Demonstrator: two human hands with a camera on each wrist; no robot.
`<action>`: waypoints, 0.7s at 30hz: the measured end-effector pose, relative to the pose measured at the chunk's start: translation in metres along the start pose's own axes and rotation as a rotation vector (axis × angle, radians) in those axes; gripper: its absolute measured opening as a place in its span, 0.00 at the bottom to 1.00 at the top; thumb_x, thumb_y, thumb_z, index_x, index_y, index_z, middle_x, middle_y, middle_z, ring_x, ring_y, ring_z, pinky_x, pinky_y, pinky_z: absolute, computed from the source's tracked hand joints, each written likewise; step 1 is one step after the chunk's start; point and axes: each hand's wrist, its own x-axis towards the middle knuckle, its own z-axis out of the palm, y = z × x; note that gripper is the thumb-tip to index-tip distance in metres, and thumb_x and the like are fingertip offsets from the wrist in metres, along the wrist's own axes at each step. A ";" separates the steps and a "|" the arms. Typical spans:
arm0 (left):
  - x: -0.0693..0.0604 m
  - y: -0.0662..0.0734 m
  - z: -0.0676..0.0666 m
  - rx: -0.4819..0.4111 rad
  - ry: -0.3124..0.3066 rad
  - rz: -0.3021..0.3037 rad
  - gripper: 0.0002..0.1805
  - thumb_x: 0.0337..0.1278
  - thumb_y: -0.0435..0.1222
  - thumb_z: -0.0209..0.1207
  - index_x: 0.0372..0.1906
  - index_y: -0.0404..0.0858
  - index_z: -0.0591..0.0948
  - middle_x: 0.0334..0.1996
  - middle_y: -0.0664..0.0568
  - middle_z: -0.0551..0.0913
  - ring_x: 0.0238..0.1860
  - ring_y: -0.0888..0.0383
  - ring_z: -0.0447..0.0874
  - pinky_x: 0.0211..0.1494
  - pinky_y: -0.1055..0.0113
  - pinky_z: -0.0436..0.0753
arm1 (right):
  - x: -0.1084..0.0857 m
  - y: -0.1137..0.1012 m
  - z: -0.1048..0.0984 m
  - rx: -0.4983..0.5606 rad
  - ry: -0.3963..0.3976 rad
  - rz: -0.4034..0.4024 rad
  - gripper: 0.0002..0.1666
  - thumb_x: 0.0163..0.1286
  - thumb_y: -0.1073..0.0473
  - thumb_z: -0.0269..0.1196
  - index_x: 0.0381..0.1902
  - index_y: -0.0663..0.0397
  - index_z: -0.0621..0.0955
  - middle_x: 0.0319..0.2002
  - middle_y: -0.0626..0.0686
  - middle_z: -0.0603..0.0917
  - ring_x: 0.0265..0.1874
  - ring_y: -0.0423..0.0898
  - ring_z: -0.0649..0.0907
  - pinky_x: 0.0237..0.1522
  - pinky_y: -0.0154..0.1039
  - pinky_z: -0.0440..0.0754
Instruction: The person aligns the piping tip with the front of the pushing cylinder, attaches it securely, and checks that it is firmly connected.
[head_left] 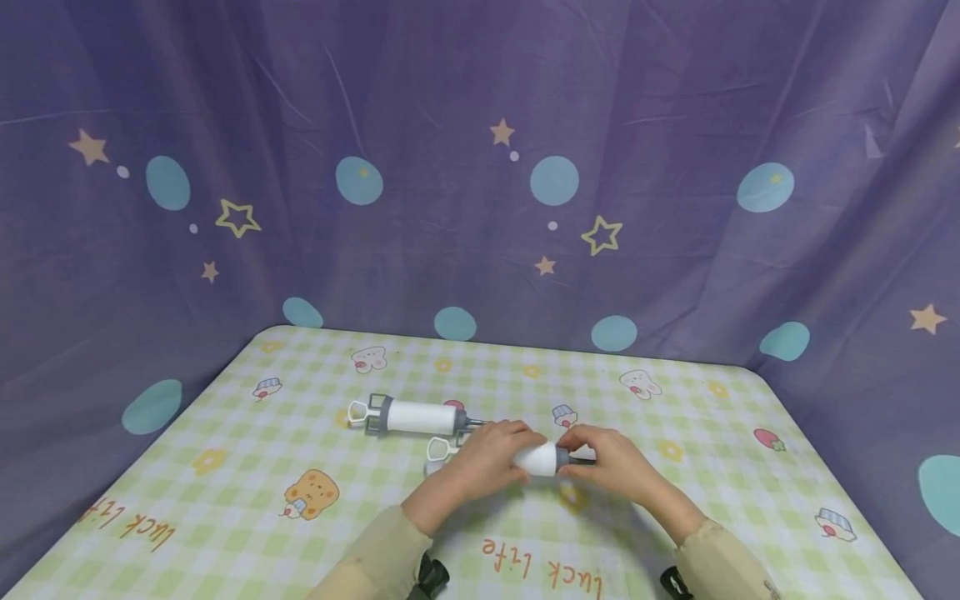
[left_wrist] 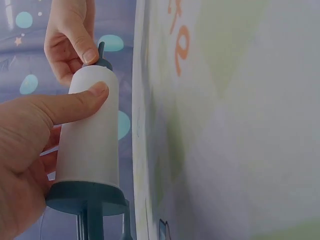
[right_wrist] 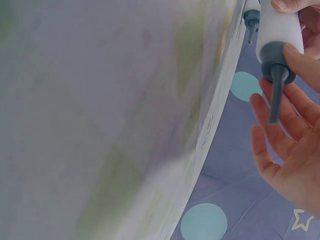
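A large white syringe with grey ends [head_left: 537,459] is held level above the table between both hands. My left hand [head_left: 491,458] grips its white barrel [left_wrist: 90,140], thumb across the top, in front of the grey flange [left_wrist: 86,196]. At the other end my right hand [head_left: 611,460] pinches the grey nozzle cap [right_wrist: 276,57] between thumb and fingers, and the thin nozzle [right_wrist: 276,102] sticks out past them. A second similar syringe [head_left: 422,418] lies on the table just behind, its white loop handle [head_left: 358,413] to the left.
A green-and-white checked cloth [head_left: 360,533] with cartoon prints covers the table. Behind it hangs a purple curtain [head_left: 450,100] with stars and blue dots. Dark wrist straps [head_left: 429,575] show at the cuffs.
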 end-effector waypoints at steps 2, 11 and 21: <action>0.001 -0.001 0.002 -0.022 -0.020 -0.006 0.30 0.36 0.44 0.70 0.53 0.49 0.77 0.46 0.58 0.80 0.43 0.61 0.79 0.47 0.68 0.77 | 0.001 0.001 0.000 0.005 -0.029 0.011 0.17 0.53 0.46 0.66 0.39 0.43 0.79 0.38 0.42 0.83 0.39 0.42 0.82 0.43 0.46 0.79; 0.002 0.001 0.004 -0.039 -0.067 -0.017 0.30 0.35 0.44 0.70 0.52 0.48 0.78 0.44 0.58 0.80 0.43 0.62 0.78 0.47 0.70 0.76 | 0.002 0.002 -0.001 0.021 -0.115 0.032 0.14 0.54 0.50 0.67 0.39 0.43 0.79 0.38 0.43 0.83 0.39 0.45 0.82 0.41 0.45 0.79; 0.002 0.001 0.008 -0.053 -0.093 -0.027 0.29 0.34 0.43 0.71 0.51 0.48 0.79 0.44 0.58 0.80 0.42 0.62 0.78 0.47 0.70 0.76 | 0.004 0.000 0.001 0.013 -0.166 0.072 0.14 0.53 0.50 0.68 0.37 0.43 0.79 0.35 0.41 0.82 0.37 0.41 0.81 0.39 0.39 0.78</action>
